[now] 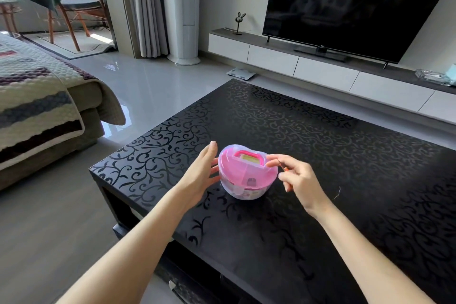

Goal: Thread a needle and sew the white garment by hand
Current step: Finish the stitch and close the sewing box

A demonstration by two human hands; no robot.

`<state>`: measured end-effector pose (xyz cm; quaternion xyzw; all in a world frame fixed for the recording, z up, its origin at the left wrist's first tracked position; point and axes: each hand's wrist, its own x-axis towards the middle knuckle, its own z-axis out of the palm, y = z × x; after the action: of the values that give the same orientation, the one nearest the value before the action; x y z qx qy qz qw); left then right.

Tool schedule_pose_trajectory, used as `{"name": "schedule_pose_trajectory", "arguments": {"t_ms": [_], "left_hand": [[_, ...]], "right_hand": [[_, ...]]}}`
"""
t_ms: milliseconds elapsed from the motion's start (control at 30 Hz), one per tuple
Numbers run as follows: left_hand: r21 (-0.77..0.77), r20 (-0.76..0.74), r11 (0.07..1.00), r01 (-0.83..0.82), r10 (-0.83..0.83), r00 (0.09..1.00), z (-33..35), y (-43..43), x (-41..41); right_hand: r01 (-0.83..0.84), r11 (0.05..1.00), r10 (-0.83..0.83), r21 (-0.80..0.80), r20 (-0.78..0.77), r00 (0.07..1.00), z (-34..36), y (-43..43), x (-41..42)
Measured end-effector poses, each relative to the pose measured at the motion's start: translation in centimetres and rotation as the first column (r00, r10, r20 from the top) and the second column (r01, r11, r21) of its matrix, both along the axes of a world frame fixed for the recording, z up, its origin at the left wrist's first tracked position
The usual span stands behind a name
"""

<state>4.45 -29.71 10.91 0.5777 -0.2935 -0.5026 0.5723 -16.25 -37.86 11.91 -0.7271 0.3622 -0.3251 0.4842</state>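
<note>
A pink and clear heart-shaped sewing box [246,173] stands closed on the black patterned table [320,136]. My left hand [202,175] is beside the box's left side, fingers straight, with its lower fingertips at the box wall. My right hand [298,177] hovers at the box's right edge with curled fingers and pinches a thin needle-like item [280,163]; a bit of orange shows under the fingers. A short pale thread [337,192] lies on the table to the right of that hand. No white garment is in view.
A sofa with a striped quilted cover [37,96] stands to the left across a strip of grey floor. Beyond the table run a low white TV cabinet [271,57] and a large dark television [357,2]. The table's near-left corner [92,170] is close to my left forearm.
</note>
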Motion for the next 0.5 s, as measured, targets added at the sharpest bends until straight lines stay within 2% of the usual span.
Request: {"name": "schedule_pose_trajectory", "arguments": {"t_ms": [100, 167, 233, 333, 433, 500], "left_hand": [[-0.005, 0.119, 0.996, 0.090, -0.089, 0.989, -0.2, 0.3, -0.4], [0.018, 0.193, 0.994, 0.107, -0.108, 0.975, -0.3, 0.6, -0.7], [0.046, 0.288, 0.995, 0.091, -0.100, 0.953, -0.4, 0.8, -0.9], [0.045, 0.353, 0.997, 0.057, -0.069, 0.933, -0.3, 0.8, -0.9], [0.037, 0.341, 0.999, 0.038, -0.048, 0.939, -0.3, 0.7, -0.7], [0.027, 0.316, 0.999, 0.027, -0.034, 0.948, -0.3, 0.6, -0.6]], "right_hand": [[0.020, 0.977, -0.054, -0.211, -0.157, 0.986, -1.1, 0.6, 0.5], [0.011, 0.910, -0.142, -0.414, -0.287, 0.948, -1.0, 1.2, 1.1], [-0.047, 0.832, -0.214, -0.553, -0.398, 0.892, -0.8, 1.8, 1.8], [-0.126, 0.777, -0.296, -0.616, -0.535, 0.792, -1.1, 2.1, 2.6], [-0.147, 0.739, -0.352, -0.657, -0.564, 0.747, -1.5, 2.0, 3.1], [-0.191, 0.676, -0.391, -0.712, -0.566, 0.725, -1.6, 2.1, 3.4]]}}
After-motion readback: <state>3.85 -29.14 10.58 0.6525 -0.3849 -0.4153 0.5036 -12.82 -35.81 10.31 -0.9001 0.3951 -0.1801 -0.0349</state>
